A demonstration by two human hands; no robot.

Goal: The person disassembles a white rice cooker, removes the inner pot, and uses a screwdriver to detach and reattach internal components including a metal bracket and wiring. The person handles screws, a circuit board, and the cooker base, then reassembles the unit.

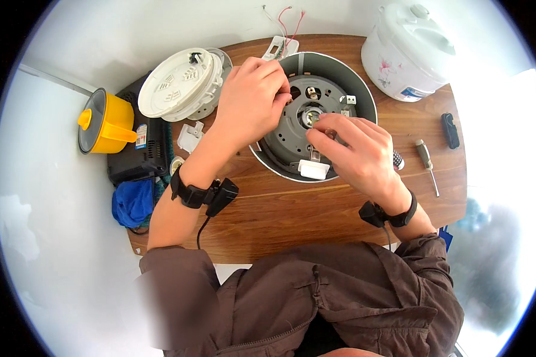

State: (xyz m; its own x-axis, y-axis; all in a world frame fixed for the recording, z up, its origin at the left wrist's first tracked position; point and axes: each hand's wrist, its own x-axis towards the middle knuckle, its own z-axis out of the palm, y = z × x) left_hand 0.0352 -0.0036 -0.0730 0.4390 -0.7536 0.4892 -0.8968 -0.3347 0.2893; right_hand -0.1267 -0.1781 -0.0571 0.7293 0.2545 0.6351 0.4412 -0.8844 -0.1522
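A round appliance body [368, 98], like an opened rice cooker turned over, sits on the wooden table with its grey metal base plate [280, 135] exposed. Small metal terminals, a round centre part [311, 117] and a white plastic block [313, 169] show inside it. My left hand [251, 101] is over its upper left rim, fingers curled together; anything between them is hidden. Thumb and fingers of my right hand [360, 152] come together just right of the centre part. What they pinch, if anything, is too small to make out.
Right of the body lie a screwdriver [424, 156] and a black case-like object [450, 131], below a white flowered appliance shell [399, 59]. Behind stands a white panel with loose wires [289, 43]. White lid parts [175, 86], a yellow pot [114, 122] and blue cloth [133, 203] crowd the left.
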